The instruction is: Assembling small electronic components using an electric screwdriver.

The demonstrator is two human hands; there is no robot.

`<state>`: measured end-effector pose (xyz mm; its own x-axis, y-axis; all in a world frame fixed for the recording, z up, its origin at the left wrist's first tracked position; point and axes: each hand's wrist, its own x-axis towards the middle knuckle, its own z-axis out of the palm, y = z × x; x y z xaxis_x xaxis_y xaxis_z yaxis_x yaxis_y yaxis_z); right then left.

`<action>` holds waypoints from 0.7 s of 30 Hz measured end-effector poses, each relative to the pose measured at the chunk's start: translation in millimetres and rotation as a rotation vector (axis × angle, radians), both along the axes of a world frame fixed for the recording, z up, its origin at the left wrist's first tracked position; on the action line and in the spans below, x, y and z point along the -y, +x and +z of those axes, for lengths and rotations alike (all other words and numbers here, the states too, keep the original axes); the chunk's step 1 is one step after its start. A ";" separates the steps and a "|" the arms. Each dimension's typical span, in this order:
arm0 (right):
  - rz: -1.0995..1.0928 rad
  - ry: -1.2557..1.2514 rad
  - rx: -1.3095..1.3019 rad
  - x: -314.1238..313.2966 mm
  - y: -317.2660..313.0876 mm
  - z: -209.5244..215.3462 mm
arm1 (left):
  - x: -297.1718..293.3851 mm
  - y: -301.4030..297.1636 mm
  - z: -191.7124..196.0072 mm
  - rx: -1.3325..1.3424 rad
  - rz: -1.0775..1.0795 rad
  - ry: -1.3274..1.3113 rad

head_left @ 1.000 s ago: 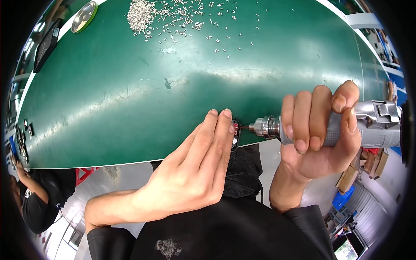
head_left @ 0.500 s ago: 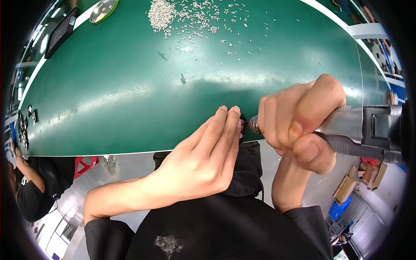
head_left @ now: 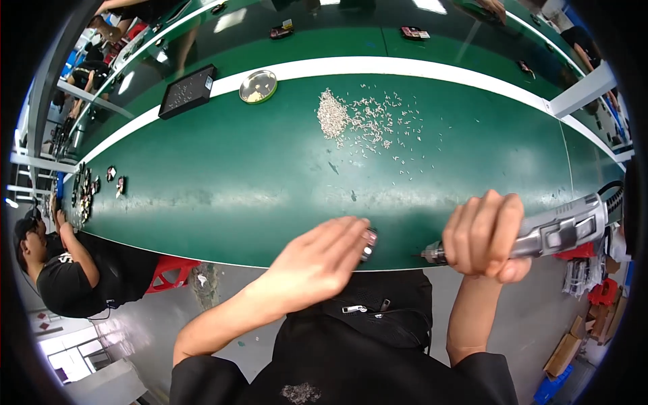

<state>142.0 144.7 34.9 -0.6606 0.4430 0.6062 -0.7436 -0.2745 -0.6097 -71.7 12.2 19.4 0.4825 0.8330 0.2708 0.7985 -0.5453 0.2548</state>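
Observation:
At the front edge of the green table, my left hand curls over a small dark part with a shiny face. Most of that part is hidden under my fingers, so its kind does not show. My right hand is wrapped around a grey electric screwdriver, held nearly level with its bit pointing left. A clear gap separates the bit from the part. Farther off on the table lies a pile of small silvery screw-like pieces, with many more scattered to its right.
A black tray and a round metal dish stand at the far left, near a white rail. Several small dark parts sit at the table's left end, beside a seated co-worker. Beyond the rail runs a belt carrying a part.
My right hand has drawn the screwdriver back to the right, away from the part in my left hand. The view has tilted up, showing more of the table's far side.

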 end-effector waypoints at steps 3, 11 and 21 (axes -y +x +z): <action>-0.229 -0.234 -0.022 11.3 30.1 -0.6 | 11.8 -60.3 -0.3 -0.036 0.520 -0.005; -0.543 -0.579 0.077 39.4 44.0 -39.9 | -18.2 -109.6 2.8 -0.102 0.916 0.206; -0.478 -0.735 0.009 44.0 42.2 -49.2 | -122.6 -73.8 -10.0 -0.015 0.417 0.141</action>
